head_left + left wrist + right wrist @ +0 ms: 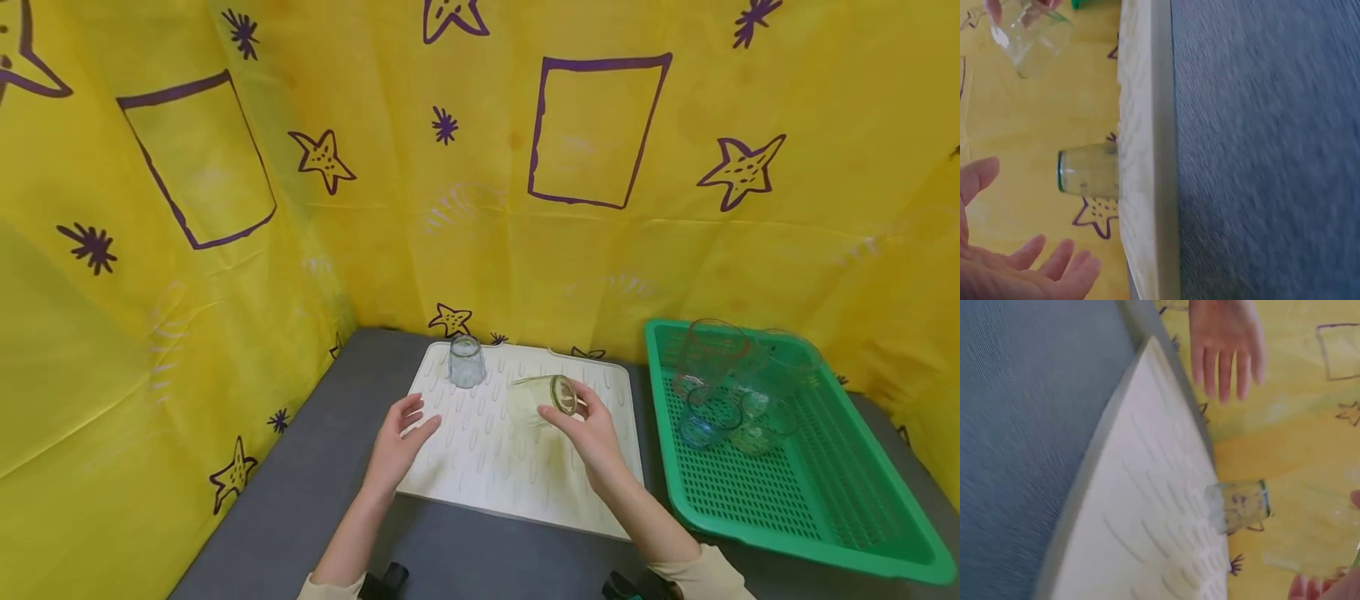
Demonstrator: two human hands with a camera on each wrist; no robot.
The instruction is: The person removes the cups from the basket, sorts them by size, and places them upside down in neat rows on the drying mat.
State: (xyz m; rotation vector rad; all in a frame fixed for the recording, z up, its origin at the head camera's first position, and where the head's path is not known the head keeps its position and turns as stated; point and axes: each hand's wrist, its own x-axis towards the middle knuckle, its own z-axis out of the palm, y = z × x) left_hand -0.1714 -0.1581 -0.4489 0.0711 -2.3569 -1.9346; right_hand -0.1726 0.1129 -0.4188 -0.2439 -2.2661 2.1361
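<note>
My right hand (592, 421) holds a clear, green-tinted drinking glass (534, 400) tilted on its side above the white ribbed mat (480, 467). Thumb and fingers grip the end with the thick greenish ring; the other end points left. My left hand (401, 442) hovers over the mat's left edge, fingers spread and holding nothing. Toward the back of the mat stands a second clear glass (467, 367), its narrower end up, also visible in the left wrist view as a glass (1088, 170). In the right wrist view, the held glass (1310, 531) is partly cut off.
A green perforated basket (840, 517) stands on the grey table (255, 525) to the right of the mat. Several clear and tinted glasses (708, 417) are grouped in its back left part. Yellow drawn-on sheeting (480, 250) hangs behind and at the sides.
</note>
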